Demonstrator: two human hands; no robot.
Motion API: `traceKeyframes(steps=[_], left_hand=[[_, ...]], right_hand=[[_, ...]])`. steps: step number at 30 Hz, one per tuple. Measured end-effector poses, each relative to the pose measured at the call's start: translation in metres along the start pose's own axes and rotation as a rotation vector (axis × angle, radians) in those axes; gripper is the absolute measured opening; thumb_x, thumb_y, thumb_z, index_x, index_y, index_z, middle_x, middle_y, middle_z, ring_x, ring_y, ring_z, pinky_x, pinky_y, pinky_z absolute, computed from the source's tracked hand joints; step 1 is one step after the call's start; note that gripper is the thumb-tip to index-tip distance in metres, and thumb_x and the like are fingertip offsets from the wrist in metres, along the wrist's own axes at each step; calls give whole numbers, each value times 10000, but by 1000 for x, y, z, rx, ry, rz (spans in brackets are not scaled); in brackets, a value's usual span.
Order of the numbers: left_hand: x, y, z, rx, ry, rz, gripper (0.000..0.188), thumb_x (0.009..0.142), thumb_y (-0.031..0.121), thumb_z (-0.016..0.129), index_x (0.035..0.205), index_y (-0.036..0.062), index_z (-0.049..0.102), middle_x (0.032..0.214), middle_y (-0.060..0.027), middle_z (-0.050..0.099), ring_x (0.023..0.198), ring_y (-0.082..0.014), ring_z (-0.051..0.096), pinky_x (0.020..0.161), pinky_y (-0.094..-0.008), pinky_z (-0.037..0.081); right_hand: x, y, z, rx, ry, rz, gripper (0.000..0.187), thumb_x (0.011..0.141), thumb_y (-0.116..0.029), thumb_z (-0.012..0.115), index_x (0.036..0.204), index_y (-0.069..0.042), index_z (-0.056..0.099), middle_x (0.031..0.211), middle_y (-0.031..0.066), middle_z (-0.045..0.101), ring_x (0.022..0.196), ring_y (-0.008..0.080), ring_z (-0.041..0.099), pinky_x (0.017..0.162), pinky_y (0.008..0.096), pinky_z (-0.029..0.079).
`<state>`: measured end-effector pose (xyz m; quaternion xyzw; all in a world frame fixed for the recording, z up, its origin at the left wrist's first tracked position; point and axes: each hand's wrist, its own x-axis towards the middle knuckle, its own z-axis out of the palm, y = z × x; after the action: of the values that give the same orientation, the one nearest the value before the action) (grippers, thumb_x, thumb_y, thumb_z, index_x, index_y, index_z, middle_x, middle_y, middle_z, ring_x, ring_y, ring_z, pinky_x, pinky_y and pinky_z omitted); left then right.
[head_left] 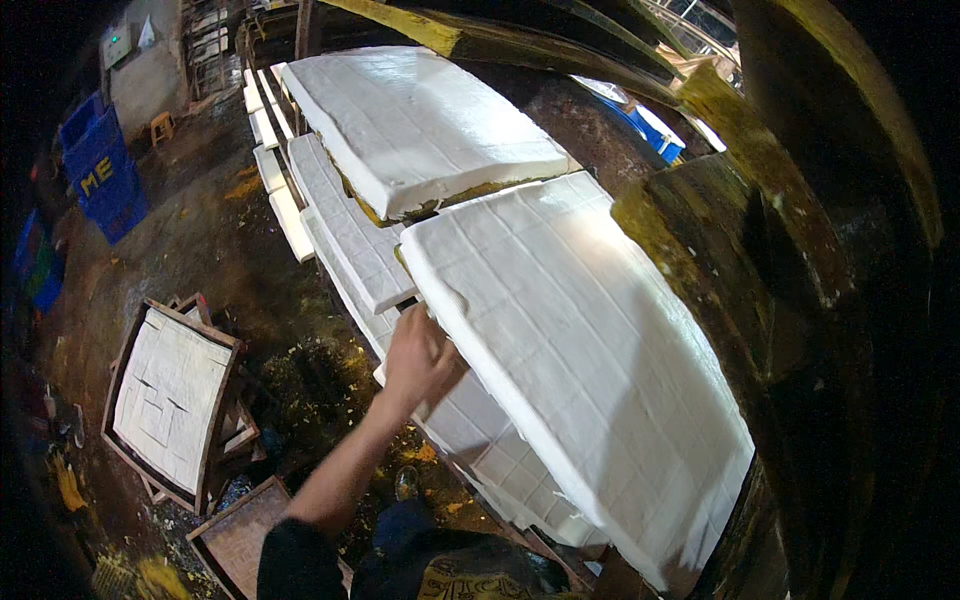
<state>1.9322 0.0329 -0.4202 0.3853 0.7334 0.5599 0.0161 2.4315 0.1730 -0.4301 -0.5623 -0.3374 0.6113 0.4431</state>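
Observation:
My left hand (418, 358) reaches up from the lower middle and grips the left edge of a large white slab (580, 350) scored into small squares. The slab lies tilted on top of other white slabs (350, 230) stacked beneath it. A second big white slab (420, 120) lies further back on the same stack. My right hand is hidden from sight.
A wooden tray (172, 400) lined with white cloth leans on the wet floor at left, above another wooden frame (240, 540). Blue crates (100, 170) stand at the far left. A large yellow-stained dark wooden structure (800, 250) fills the right side.

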Motion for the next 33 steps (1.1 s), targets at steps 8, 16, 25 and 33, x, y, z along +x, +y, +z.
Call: traceKeyframes(steps=[8,16,25,33], left_hand=[[133,-71,75,87,-767,-276,627,863,310,652,1352,-5,419,1292,-226,517,1233,-373,473,1039,-436,388],[144,-66,100,-33,-832,-294,686,897,348,631,1424,17,342,1335,-188,522,1251,-312,485,1039,-400,402],[32,-42,42,-432,-725,-350,755,935,391,606,1504,42,254,1382,-147,528,1272,-244,499,1040,-359,418],[-204,-44,-95,-1126,-272,-789,592,994,138,527,1488,-12,237,1421,-202,465,1266,-275,498,1081,-340,396]], right_hand=[[10,0,22,-19,-53,53,497,940,-354,583,1267,21,572,1184,96,623,1072,192,585,932,347,462],[16,-1,3,-7,-71,57,495,940,-352,579,1269,18,574,1189,95,625,1077,192,588,939,342,461],[15,-2,-29,6,-253,35,493,940,-350,575,1272,14,576,1195,94,627,1081,192,591,947,335,459],[2,15,-63,-34,-637,64,491,940,-349,571,1274,10,578,1200,94,630,1085,192,594,953,329,458]])
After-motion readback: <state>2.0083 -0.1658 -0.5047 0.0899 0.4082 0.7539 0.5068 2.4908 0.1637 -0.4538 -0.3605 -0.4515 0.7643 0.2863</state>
